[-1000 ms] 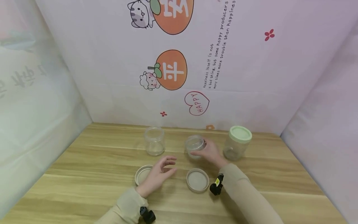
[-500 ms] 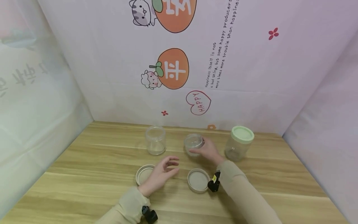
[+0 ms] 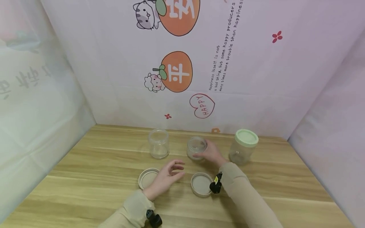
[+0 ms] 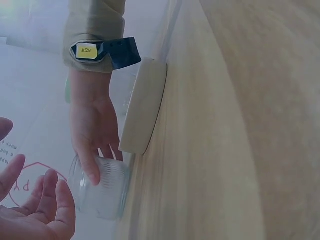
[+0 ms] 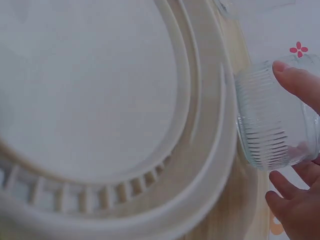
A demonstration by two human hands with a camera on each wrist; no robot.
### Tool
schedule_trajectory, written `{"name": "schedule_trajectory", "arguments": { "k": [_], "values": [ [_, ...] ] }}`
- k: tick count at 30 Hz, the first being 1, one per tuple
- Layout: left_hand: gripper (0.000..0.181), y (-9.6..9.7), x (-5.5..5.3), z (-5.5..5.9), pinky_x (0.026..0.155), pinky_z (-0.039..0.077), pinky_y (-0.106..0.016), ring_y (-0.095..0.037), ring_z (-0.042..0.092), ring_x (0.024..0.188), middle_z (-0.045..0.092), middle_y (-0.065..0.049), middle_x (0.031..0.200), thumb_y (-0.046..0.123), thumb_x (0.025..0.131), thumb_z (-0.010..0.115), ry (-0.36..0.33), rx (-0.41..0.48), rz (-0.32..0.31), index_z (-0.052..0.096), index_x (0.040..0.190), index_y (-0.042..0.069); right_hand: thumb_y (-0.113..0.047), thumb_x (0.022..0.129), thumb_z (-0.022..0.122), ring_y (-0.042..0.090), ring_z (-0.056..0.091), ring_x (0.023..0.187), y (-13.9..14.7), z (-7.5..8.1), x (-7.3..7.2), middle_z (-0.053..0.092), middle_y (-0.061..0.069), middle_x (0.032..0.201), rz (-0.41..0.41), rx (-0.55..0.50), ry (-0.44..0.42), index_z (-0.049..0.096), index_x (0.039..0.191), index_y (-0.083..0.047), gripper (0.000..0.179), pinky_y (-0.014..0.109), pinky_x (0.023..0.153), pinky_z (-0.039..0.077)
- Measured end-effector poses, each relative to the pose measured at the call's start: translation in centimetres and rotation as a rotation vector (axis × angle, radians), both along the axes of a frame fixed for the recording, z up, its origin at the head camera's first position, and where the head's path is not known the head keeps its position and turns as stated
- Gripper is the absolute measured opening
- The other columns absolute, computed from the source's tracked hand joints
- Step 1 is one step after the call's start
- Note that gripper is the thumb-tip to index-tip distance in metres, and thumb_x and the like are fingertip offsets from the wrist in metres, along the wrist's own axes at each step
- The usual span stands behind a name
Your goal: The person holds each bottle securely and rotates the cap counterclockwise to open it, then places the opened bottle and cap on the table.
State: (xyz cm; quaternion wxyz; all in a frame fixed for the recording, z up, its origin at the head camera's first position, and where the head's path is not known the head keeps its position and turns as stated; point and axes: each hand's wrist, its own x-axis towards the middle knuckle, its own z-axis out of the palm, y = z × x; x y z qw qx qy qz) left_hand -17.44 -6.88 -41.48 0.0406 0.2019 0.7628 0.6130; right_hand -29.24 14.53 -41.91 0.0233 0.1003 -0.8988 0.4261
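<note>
A short clear jar (image 3: 196,148) without a lid stands upright on the table, and my right hand (image 3: 211,153) grips its right side. The right wrist view shows ribbing round the jar (image 5: 262,117), with the thumb on one side and fingers on the other. My left hand (image 3: 167,175) hovers with loosely bent fingers, holding nothing, partly over a beige lid (image 3: 144,179). Another beige lid (image 3: 201,184) lies inside-up in front of the jar, close to my right wrist. This lid's inner face (image 5: 90,90) fills much of the right wrist view.
To the left, a taller clear jar (image 3: 158,148) stands lidless near the back wall. A clear jar with a pale green lid (image 3: 246,138) stands at the right. White printed cloth (image 3: 122,79) closes off the back and sides of the wooden table (image 3: 94,164).
The short jar has gone from slightly tilted to upright, my right hand still round it. My left hand has drifted a little to the right.
</note>
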Motion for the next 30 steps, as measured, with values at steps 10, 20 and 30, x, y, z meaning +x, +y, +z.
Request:
{"name": "schedule_trajectory", "arguments": {
  "k": [10, 20, 30],
  "values": [
    [0.041, 0.4, 0.3, 0.7, 0.094, 0.050, -0.044, -0.039, 0.055, 0.114, 0.052, -0.026, 0.128, 0.017, 0.093, 0.059, -0.042, -0.008, -0.021, 0.048, 0.129, -0.001, -0.019, 0.067, 0.086, 0.038, 0.051, 0.118, 0.6, 0.6, 0.2, 0.054, 0.024, 0.128, 0.044, -0.027, -0.046, 0.042, 0.135, 0.003, 0.084, 0.051, 0.102, 0.039],
    [0.040, 1.4, 0.4, 0.6, 0.095, 0.049, -0.044, -0.039, 0.053, 0.116, 0.050, -0.026, 0.129, 0.016, 0.095, 0.057, -0.053, -0.011, -0.056, 0.047, 0.129, -0.001, -0.024, 0.077, 0.079, 0.043, 0.038, 0.130, 2.3, 2.2, 1.5, 0.040, 0.025, 0.143, 0.031, -0.114, -0.113, 0.029, 0.145, -0.003, 0.087, 0.056, 0.106, 0.034],
    [0.039, 2.8, 0.2, 0.5, 0.096, 0.048, -0.043, -0.041, 0.052, 0.117, 0.049, -0.026, 0.129, 0.013, 0.094, 0.057, -0.039, 0.015, -0.082, 0.047, 0.129, 0.000, -0.014, 0.085, 0.070, 0.046, 0.044, 0.125, 6.0, 1.8, 4.9, 0.043, 0.029, 0.137, 0.083, -0.150, -0.086, 0.033, 0.141, 0.002, 0.070, 0.054, 0.105, 0.037]
  ]
}}
